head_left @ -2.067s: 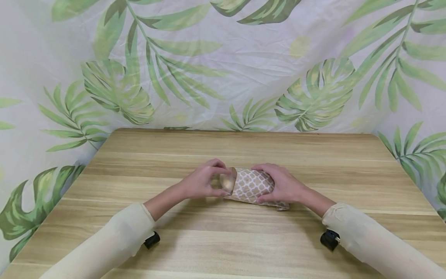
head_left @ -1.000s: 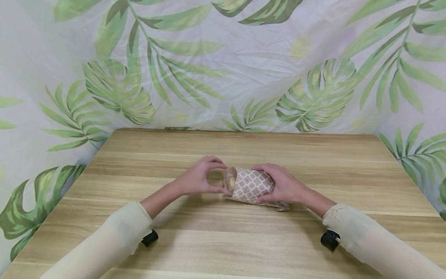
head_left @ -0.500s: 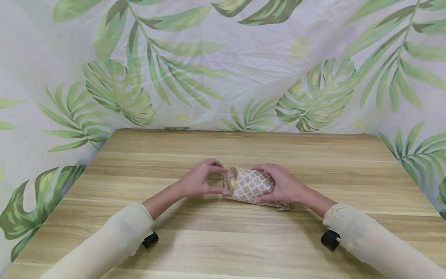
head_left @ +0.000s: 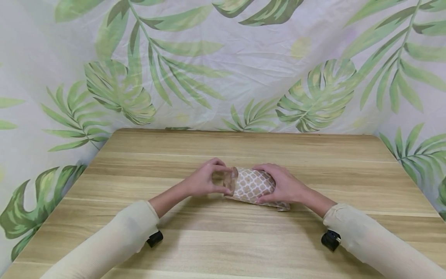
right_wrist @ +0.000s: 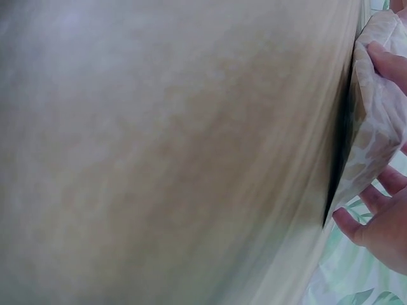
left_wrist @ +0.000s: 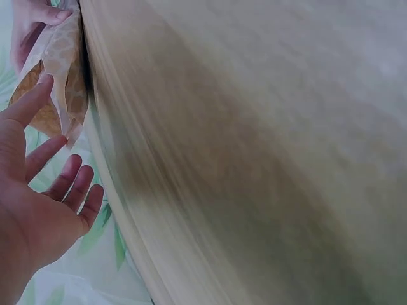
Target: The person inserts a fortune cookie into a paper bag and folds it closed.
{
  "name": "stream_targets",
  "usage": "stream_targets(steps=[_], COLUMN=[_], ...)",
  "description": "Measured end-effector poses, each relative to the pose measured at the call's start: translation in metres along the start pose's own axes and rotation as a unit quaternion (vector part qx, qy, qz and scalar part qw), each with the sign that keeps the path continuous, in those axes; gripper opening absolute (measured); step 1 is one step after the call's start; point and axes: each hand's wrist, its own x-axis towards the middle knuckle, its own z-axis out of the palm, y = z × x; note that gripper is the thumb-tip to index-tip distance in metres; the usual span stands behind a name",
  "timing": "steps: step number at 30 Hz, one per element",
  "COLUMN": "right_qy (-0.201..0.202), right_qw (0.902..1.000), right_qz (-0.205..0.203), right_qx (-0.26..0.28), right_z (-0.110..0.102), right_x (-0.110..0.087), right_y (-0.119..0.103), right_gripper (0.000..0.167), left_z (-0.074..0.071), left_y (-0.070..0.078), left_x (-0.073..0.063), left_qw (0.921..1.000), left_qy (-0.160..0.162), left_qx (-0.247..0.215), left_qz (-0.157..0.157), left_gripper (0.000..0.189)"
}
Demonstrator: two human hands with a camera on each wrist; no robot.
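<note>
A brown paper bag (head_left: 253, 185) with a white lattice print lies on its side on the wooden table, its mouth facing left. My right hand (head_left: 288, 184) grips the bag's right end from above, thumb on the near side and fingers on the far side. At the bag's mouth is my left hand (head_left: 205, 179), its thumb and forefinger extended to the top and bottom edges of the opening. In the left wrist view, the left hand (left_wrist: 38, 203) has its fingers spread and two fingertips touching the paper rim. Brown shows inside the mouth; what lies deeper is hidden.
The wooden table (head_left: 223, 248) reaches back to a pale curtain (head_left: 251, 69) printed with green leaves. A black wrist camera (head_left: 155, 238) hangs under the left sleeve, and another black camera (head_left: 330, 240) under the right.
My left hand drew back slightly left, then came right again to the bag's mouth. A pale shape seen in the mouth earlier no longer shows. The right hand and bag stay put.
</note>
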Motion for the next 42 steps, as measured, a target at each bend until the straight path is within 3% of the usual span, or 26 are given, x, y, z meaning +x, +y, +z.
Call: stream_targets(steps=[11,30,35,42], right_qy=[0.000,-0.006,-0.003,-0.002], right_qw=[1.0000,0.9997,0.9997,0.9997], right_qz=[0.004,0.009,0.012,0.020], right_qx=[0.002,0.021,0.024,0.017], right_z=[0.000,-0.002,-0.002,-0.003], right_x=[0.000,0.001,0.001,0.000], right_y=[0.000,0.002,0.003,0.002], right_gripper=[0.092,0.092,0.093,0.094], left_z=[0.006,0.009,0.004,-0.004], left_y=[0.003,0.006,0.005,-0.001], left_x=[0.006,0.009,0.006,0.002], left_qw=[0.9999,0.9999,0.9994,0.9982], left_qy=[-0.002,-0.008,0.003,0.038], left_qx=[-0.004,-0.013,-0.034,-0.045], left_qz=[0.011,-0.004,0.003,0.010], left_gripper=[0.066,0.065,0.064,0.041])
